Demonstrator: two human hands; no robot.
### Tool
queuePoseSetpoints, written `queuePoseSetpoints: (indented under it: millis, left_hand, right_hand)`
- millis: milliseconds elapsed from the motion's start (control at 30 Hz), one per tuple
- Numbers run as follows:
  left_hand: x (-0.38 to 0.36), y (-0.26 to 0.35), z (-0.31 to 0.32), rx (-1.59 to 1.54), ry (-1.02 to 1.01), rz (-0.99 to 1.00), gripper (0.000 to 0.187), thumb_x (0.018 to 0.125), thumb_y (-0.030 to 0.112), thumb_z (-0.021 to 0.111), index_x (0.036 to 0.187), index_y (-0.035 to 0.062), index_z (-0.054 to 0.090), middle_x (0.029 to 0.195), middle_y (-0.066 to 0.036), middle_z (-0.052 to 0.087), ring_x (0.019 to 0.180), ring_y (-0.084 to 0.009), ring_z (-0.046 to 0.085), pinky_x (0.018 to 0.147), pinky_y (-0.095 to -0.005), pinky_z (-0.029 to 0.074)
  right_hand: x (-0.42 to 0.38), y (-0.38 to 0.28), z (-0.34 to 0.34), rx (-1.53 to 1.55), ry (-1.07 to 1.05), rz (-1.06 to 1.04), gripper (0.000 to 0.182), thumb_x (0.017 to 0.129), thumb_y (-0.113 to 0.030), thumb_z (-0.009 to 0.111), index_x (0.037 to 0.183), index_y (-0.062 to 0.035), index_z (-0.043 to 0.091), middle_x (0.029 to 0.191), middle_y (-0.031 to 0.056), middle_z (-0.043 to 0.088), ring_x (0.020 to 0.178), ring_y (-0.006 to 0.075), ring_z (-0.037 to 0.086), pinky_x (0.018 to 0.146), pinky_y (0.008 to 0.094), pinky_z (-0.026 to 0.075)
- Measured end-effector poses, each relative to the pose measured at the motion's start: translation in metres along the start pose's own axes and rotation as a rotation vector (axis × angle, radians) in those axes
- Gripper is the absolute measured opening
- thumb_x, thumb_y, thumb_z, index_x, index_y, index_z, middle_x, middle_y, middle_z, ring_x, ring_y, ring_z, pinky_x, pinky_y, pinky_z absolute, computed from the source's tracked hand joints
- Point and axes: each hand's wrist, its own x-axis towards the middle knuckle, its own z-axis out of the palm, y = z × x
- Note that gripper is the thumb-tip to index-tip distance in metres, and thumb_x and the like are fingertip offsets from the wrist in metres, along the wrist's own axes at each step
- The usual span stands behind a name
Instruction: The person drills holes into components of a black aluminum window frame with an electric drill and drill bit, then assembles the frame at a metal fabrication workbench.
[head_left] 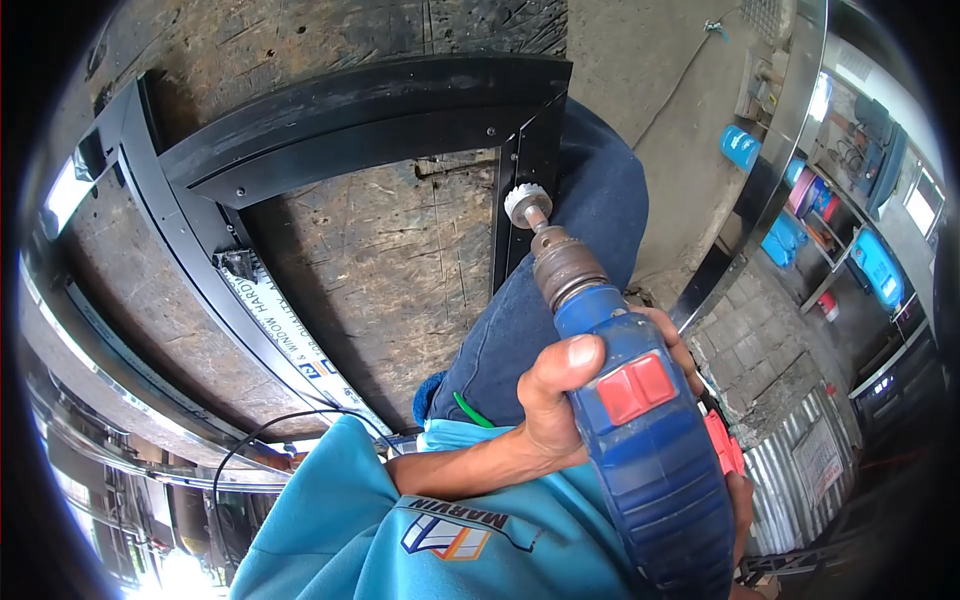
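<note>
A blue power drill (655, 460) with a red switch points up and left across my lap. My left hand (560, 385) is wrapped around its front body, thumb on top and fingertips showing on the far side. My right hand (740, 510) is closed at the rear grip, mostly hidden behind the drill. From the chuck (568, 265) extends a pale toothed hole saw (525, 204), which overlaps the right upright of a black metal frame (512, 190) near its corner. Screws dot the frame around that joint.
The frame lies on a scarred wooden tabletop (375, 250). A long profile with printed protective film (285, 325) runs along the left. My jeans-clad leg (600, 190) is against the frame's right side. Blue containers (740, 147) and shelving stand at right; a black cable (225, 455) curves at left.
</note>
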Motion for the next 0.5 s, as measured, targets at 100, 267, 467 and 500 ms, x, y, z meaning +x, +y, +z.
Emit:
queuePoseSetpoints:
  millis: [100,267,467,500]
  left_hand:
    - [-0.002,0.0,-0.001,-0.016,-0.015,-0.023,0.064,0.068,0.045,0.064,0.108,-0.0041,0.053,0.097,-0.02,0.06,0.088,-0.0304,0.062,0.078,-0.0423,0.053]
    - [-0.001,0.001,-0.023,0.101,-0.099,-0.04,0.076,0.071,0.055,0.062,0.12,-0.0017,0.047,0.106,-0.02,0.059,0.102,-0.0379,0.059,0.086,-0.0494,0.05]
    - [-0.001,-0.002,-0.012,0.04,-0.024,-0.008,0.065,0.068,0.045,0.064,0.111,-0.0029,0.052,0.098,-0.019,0.06,0.093,-0.0309,0.061,0.083,-0.0435,0.051]
    - [-0.001,-0.002,-0.012,0.042,-0.02,-0.006,0.065,0.068,0.045,0.064,0.111,-0.0029,0.052,0.098,-0.019,0.06,0.093,-0.0309,0.061,0.083,-0.0435,0.051]
  right_hand:
    - [-0.004,-0.001,-0.002,-0.015,0.012,-0.01,0.057,0.075,-0.007,0.071,0.122,0.0006,0.039,0.108,0.0145,0.057,0.092,0.0174,0.058,0.08,0.0296,0.05]
    - [-0.004,-0.008,-0.011,-0.068,0.022,-0.038,0.056,0.076,-0.007,0.071,0.122,0.0005,0.039,0.109,0.0141,0.057,0.093,0.0172,0.058,0.08,0.0295,0.05]
    - [-0.001,-0.016,-0.024,-0.104,0.014,-0.094,0.054,0.077,-0.007,0.07,0.121,0.0003,0.04,0.109,0.0136,0.057,0.093,0.0168,0.058,0.08,0.0293,0.05]
    - [-0.008,-0.023,-0.023,-0.109,0.011,-0.093,0.054,0.077,-0.007,0.07,0.121,0.0003,0.04,0.11,0.0135,0.057,0.093,0.0168,0.058,0.081,0.0293,0.05]
